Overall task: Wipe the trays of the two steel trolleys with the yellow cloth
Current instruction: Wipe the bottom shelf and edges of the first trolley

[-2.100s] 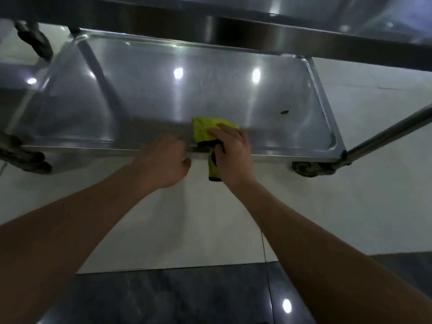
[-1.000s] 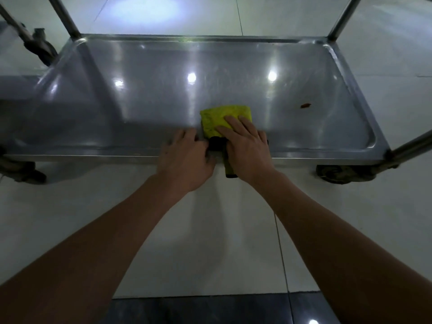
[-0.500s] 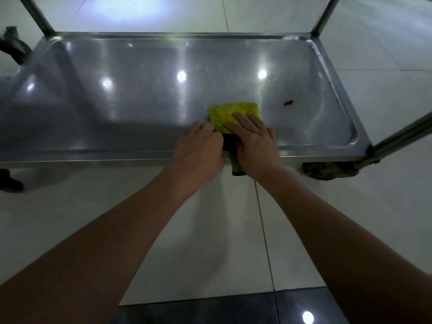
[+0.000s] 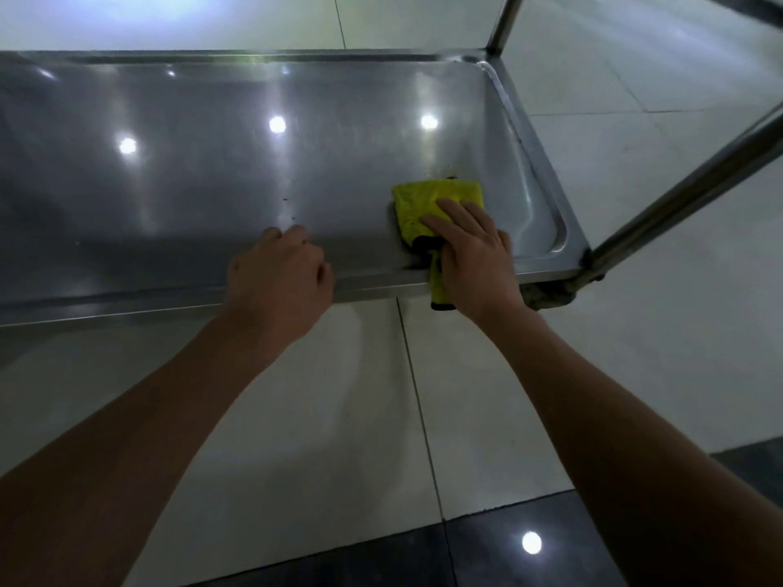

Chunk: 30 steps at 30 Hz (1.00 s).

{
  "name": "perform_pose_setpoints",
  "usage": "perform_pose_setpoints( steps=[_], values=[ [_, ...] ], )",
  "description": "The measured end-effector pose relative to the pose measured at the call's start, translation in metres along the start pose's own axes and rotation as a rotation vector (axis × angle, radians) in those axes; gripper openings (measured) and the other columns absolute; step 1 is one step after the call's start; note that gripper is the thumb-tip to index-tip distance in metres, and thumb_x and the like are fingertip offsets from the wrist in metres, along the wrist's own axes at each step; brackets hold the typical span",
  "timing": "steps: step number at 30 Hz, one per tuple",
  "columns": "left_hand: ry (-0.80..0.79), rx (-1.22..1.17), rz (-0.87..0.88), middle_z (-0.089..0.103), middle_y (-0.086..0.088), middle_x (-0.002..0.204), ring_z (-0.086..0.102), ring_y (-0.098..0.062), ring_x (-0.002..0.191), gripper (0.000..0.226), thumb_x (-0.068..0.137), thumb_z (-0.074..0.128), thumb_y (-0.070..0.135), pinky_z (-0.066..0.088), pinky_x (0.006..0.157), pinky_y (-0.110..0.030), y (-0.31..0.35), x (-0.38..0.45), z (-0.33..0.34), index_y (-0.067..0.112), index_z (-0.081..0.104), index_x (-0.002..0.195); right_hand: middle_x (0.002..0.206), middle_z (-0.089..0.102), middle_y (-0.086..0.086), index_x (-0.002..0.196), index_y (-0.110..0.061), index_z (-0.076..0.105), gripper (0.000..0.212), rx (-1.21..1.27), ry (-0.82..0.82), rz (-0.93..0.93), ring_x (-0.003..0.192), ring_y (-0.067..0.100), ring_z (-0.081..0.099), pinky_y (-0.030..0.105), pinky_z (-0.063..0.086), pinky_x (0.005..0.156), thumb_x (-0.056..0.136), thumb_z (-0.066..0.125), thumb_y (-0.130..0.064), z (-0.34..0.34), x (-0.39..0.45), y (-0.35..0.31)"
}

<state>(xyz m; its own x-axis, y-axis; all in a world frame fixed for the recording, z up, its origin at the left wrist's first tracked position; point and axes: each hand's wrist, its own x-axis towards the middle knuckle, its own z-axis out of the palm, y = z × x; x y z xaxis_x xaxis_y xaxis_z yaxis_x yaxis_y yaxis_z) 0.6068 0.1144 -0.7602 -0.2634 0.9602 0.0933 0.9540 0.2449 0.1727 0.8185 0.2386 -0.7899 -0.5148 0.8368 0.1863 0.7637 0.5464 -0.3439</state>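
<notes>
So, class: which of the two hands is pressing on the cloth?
The right hand: its fingers lie flat on the yellow cloth near the tray's right end. The left hand rests on the tray's front edge, apart from the cloth.

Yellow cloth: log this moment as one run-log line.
yellow cloth: flat on tray, near its right end | right hand: presses cloth | left hand: on front rim
</notes>
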Motion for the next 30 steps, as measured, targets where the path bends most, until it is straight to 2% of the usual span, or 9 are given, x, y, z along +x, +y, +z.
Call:
perform_pose_setpoints(
  steps=[5, 7, 9, 12, 16, 20, 23, 26, 30],
  values=[
    [0.085, -0.043, 0.029, 0.06, -0.005, 0.095, 0.055, -0.027, 0.091, 0.032, 0.098, 0.05, 0.027, 0.053, 0.074, -0.048, -0.005, -0.006, 0.009, 0.011, 0.073, 0.084, 0.157, 0.037, -0.003, 0.139, -0.027, 0.055, 0.046, -0.059, 0.036, 0.154, 0.147, 0.025, 0.025, 0.051, 0.023, 0.116, 0.097, 0.045, -0.011, -0.02, -0.004, 0.046],
    [0.103, -0.095, 0.023, 0.062, -0.001, 0.103, 0.056, -0.025, 0.096, 0.031, 0.099, 0.05, 0.029, 0.053, 0.078, -0.048, -0.011, -0.007, 0.015, 0.014, 0.075, 0.087, 0.157, 0.036, -0.001, 0.14, -0.024, 0.055, 0.049, -0.082, 0.061, 0.249, 0.147, 0.027, 0.024, 0.051, 0.024, 0.117, 0.096, 0.045, -0.006, -0.028, -0.006, 0.059],
    [0.123, -0.159, 0.056, 0.065, 0.002, 0.114, 0.059, -0.025, 0.104, 0.033, 0.1, 0.049, 0.031, 0.053, 0.083, -0.046, -0.018, -0.012, 0.019, 0.017, 0.078, 0.095, 0.156, 0.038, 0.001, 0.14, -0.022, 0.055, 0.052, -0.093, 0.089, 0.305, 0.146, 0.029, 0.026, 0.051, 0.025, 0.116, 0.093, 0.046, -0.002, -0.032, -0.006, 0.063],
    [0.198, -0.068, 0.157, 0.066, -0.003, 0.118, 0.06, -0.03, 0.104, 0.032, 0.095, 0.052, 0.034, 0.049, 0.085, -0.042, -0.036, -0.026, 0.02, 0.02, 0.077, 0.111, 0.154, 0.041, 0.002, 0.138, -0.022, 0.057, 0.055, -0.097, 0.12, 0.327, 0.144, 0.03, 0.029, 0.049, 0.027, 0.116, 0.089, 0.047, 0.001, -0.035, -0.004, 0.062],
    [0.291, -0.068, -0.009, 0.066, 0.0, 0.106, 0.066, -0.028, 0.09, 0.031, 0.092, 0.051, 0.034, 0.054, 0.076, -0.041, -0.065, -0.041, 0.013, 0.022, 0.077, 0.106, 0.147, 0.05, 0.003, 0.131, -0.018, 0.063, 0.049, -0.024, 0.182, 0.325, 0.137, 0.033, 0.037, 0.045, 0.031, 0.113, 0.088, 0.048, 0.0, -0.032, -0.001, 0.053],
    [0.312, -0.098, 0.008, 0.068, 0.004, 0.101, 0.068, -0.021, 0.089, 0.027, 0.093, 0.056, 0.03, 0.054, 0.07, -0.034, -0.063, -0.049, 0.015, 0.022, 0.078, 0.107, 0.149, 0.048, 0.004, 0.13, -0.018, 0.063, 0.044, 0.035, 0.142, 0.224, 0.139, 0.034, 0.033, 0.051, 0.03, 0.109, 0.09, 0.049, -0.003, -0.009, -0.001, 0.002],
    [0.296, -0.108, 0.005, 0.066, 0.007, 0.099, 0.066, -0.019, 0.091, 0.025, 0.093, 0.058, 0.029, 0.05, 0.068, -0.029, -0.067, -0.049, 0.014, 0.024, 0.078, 0.107, 0.15, 0.046, 0.002, 0.129, -0.021, 0.063, 0.045, 0.07, 0.08, 0.115, 0.14, 0.032, 0.032, 0.05, 0.031, 0.103, 0.088, 0.053, -0.004, 0.015, 0.003, -0.05],
    [0.281, -0.135, 0.007, 0.069, 0.006, 0.101, 0.067, -0.021, 0.093, 0.024, 0.091, 0.06, 0.027, 0.055, 0.069, -0.032, -0.07, -0.053, 0.012, 0.024, 0.078, 0.106, 0.149, 0.047, -0.002, 0.125, -0.024, 0.065, 0.045, 0.091, 0.023, 0.011, 0.139, 0.03, 0.034, 0.044, 0.032, 0.098, 0.084, 0.059, -0.007, 0.037, 0.014, -0.098],
    [0.232, -0.101, 0.002, 0.071, 0.003, 0.104, 0.067, -0.027, 0.093, 0.019, 0.088, 0.065, 0.024, 0.052, 0.068, -0.033, -0.072, -0.054, 0.01, 0.024, 0.079, 0.102, 0.151, 0.045, -0.004, 0.127, -0.028, 0.064, 0.048, 0.158, -0.114, -0.18, 0.142, 0.027, 0.03, 0.042, 0.028, 0.104, 0.082, 0.061, -0.011, 0.061, 0.035, -0.148]
  ],
)
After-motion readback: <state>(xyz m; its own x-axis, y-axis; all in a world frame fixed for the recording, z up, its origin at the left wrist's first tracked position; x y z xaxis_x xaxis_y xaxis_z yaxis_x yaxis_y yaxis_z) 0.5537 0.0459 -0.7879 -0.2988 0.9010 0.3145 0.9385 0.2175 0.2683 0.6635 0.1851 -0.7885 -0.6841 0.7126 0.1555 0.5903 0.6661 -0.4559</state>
